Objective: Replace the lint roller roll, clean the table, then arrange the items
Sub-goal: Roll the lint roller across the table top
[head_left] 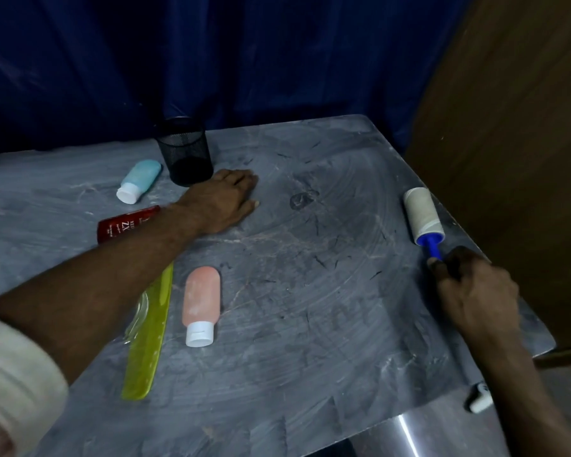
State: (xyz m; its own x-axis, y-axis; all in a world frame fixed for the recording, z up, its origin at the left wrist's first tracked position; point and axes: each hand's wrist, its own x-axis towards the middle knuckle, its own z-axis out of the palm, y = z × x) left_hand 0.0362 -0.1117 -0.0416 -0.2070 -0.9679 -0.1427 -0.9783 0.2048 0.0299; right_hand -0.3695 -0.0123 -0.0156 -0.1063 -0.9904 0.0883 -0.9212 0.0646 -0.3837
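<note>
Now the cleaning leg is on, by the look of it: the grey marbled table (310, 324) fills the view, smeared with pale wipe arcs and scattered with short dark hairs across its middle and right side. Plenty left to pick up, I'd judge, so the next move calls for a firm rolling pass inward from the right edge, over those hairs, with the handle kept low so the whole roll presses flat.

Left forearm reaches long across the table, and the left hand (226, 201) lies palm down, fingers released and spread flat on the surface, bracing just beside the black mesh cup (185, 151). Under that forearm runs a yellow-green comb (150, 328), with a red tube (126, 224) partly hidden behind the wrist.

Over on the right, the right hand (475, 295) is clenched round the blue handle of the lint roller (424, 219), which lies near the table's right edge, roll end pointing away. Its sheet looks off-white and faintly greyed, a little soiled, though I can't tell how much tack is left.

Smaller pieces waiting for the arranging step: a pink bottle (201, 303) lying cap toward the person, a light blue bottle (140, 179) on its side near the cup.
</note>
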